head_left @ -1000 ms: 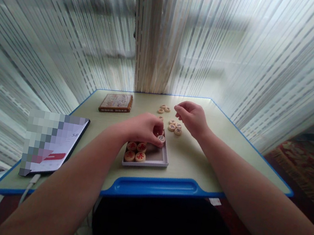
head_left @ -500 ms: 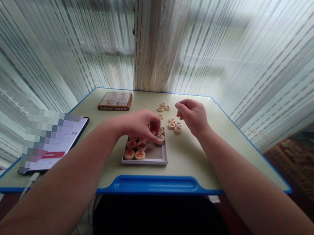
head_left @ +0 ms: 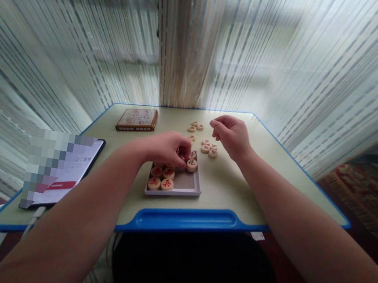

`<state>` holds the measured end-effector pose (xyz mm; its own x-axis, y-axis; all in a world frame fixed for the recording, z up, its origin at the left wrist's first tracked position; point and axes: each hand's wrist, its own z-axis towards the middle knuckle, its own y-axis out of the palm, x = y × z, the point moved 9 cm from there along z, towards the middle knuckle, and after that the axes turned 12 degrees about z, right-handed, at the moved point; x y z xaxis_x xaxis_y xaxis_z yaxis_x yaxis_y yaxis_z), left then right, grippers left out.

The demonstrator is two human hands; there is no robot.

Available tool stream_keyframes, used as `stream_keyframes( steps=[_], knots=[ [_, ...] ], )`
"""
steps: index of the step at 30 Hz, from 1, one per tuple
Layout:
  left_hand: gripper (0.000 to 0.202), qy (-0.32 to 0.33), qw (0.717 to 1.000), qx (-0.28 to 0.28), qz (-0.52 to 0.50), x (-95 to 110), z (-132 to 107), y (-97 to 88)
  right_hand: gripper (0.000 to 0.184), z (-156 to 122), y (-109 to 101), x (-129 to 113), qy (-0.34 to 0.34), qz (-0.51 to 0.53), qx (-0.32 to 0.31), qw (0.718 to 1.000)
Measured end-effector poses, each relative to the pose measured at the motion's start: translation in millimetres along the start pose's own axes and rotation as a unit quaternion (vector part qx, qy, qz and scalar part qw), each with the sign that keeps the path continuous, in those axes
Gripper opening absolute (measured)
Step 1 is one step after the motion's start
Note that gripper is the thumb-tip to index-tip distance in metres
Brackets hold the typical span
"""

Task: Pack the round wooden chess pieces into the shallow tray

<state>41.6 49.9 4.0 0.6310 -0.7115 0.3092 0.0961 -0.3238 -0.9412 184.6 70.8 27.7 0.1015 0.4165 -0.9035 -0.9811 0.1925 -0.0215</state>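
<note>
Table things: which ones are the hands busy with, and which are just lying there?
Busy with: left hand, at the pieces in the tray; right hand, above the loose pieces.
Just lying there: phone, its cable, patterned box.

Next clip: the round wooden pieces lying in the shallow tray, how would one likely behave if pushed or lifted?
The disc pieces look like stiff wood, probably light for fingertip pinches. Lying flat in the tray, they likely slide rather than roll; set on edge, one could roll. Smooth faces may be slightly slippery.
</note>
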Motion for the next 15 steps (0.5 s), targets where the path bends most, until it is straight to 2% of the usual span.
stream_keyframes(
  steps=[3, 8, 15],
  knots=[
    [0.014, -0.004, 1.000, 0.020, 0.002, -3, 0, -4.8, 0.012, 1, -1, 0, -0.001, 0.007, 0.001, 1.000],
    [0.017, -0.041, 0.992, 0.112, 0.046, -10, 0, -20.4, 0.011, 1, 0, 2, 0.004, 0.004, -0.004, 1.000],
    [0.020, -0.046, 0.993, 0.095, 0.048, -14, 4, -13.8, 0.011, 1, -1, 0, -0.002, 0.010, 0.000, 1.000]
  ],
)
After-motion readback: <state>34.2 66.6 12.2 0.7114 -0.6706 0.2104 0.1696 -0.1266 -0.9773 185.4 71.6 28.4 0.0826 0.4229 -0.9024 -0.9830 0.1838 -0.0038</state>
